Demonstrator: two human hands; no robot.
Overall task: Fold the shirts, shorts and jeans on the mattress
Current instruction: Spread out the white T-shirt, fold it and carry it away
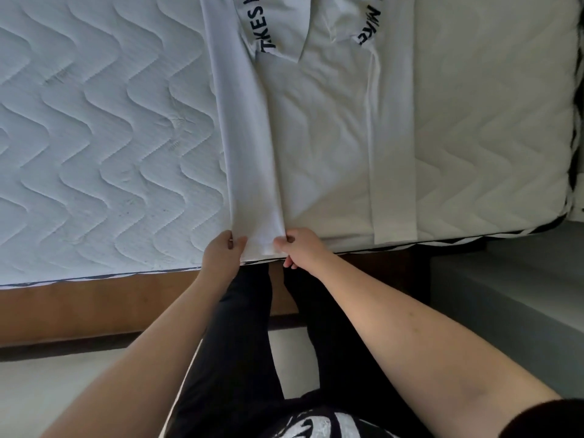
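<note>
With the left hand [222,252] and right hand [298,248] each pinching the shirt [316,128] hem, keep the folded strip taut and straight along the mattress [94,121]

A white shirt [316,121] lies spread on the quilted mattress [94,137].

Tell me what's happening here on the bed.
A person is folding a white shirt laid flat on the mattress. Both long sides are already turned in as strips. The left hand and right hand each pinch a corner of the left strip's hem at the mattress edge nearest the person. The shirt has not yet been folded across its length.
</note>
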